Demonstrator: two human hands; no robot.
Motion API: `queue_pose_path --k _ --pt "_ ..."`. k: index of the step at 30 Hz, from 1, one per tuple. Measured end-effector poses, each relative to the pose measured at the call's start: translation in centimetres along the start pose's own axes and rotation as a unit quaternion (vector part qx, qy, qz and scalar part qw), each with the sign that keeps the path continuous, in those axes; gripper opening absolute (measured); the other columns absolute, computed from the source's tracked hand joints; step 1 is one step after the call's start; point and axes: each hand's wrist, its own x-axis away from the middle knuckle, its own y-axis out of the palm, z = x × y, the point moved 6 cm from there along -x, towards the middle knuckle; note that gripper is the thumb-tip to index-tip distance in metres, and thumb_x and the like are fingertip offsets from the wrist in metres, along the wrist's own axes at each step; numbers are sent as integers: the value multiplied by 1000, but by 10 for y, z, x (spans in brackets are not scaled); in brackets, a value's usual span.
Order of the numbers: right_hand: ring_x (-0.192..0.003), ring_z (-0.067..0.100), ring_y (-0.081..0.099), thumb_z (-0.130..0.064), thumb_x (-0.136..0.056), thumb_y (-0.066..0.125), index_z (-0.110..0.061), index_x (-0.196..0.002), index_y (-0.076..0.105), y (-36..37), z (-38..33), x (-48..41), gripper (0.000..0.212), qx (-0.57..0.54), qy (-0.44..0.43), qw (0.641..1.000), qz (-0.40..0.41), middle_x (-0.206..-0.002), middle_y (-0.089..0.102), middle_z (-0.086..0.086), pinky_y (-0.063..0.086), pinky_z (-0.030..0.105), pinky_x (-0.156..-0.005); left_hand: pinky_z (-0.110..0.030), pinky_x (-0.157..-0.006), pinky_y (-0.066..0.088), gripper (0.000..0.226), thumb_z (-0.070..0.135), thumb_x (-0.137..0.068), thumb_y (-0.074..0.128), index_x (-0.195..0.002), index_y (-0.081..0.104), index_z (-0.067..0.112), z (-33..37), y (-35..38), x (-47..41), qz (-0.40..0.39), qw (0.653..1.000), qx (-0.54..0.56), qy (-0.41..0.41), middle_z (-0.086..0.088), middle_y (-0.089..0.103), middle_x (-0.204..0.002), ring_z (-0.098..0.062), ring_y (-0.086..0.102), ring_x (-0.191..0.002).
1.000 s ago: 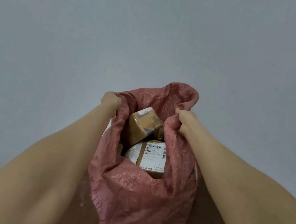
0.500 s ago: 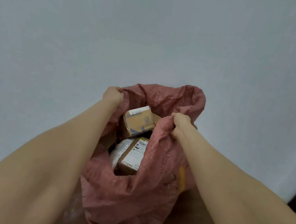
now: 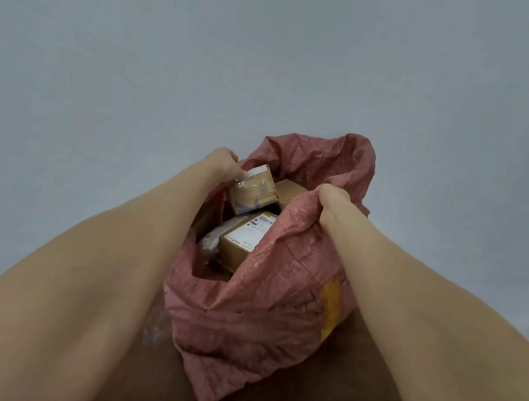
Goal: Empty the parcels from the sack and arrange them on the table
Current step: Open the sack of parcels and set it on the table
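A crumpled pink woven sack stands upright in front of me with its mouth held wide. My left hand grips the left rim, fingers touching a small taped brown box at the top. My right hand grips a bunch of the right rim. Inside lie a cardboard parcel with a white shipping label, another brown box behind, and a white plastic-wrapped parcel partly hidden beneath.
The sack rests on a dark brown surface whose near edge shows at the bottom. A plain pale grey wall fills the background. A dark strip shows at the far right edge.
The sack has shifted slightly right and its mouth has spread wider. My left hand has moved inward onto the small taped box at the rim. My right hand keeps its hold.
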Motion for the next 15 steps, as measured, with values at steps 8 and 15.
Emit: queue_pose_path --k 8,15 --pt "-67 6 47 11 -88 43 -22 -88 47 -10 -19 21 33 -21 -104 994 -16 -81 45 -3 42 14 -56 -34 -87 42 58 27 -83 71 -131 48 4 -13 0 31 -41 997 -62 -17 -10 52 -130 -27 52 -116" --pt "-93 19 54 -7 -95 52 1 -132 42 -20 2 18 40 -5 -9 1000 -8 -93 51 7 46 32 -96 -45 -113 29 106 74 -63 66 -146 32 18 2 40 60 -228 972 -64 10 1 32 -152 -22 33 -138"
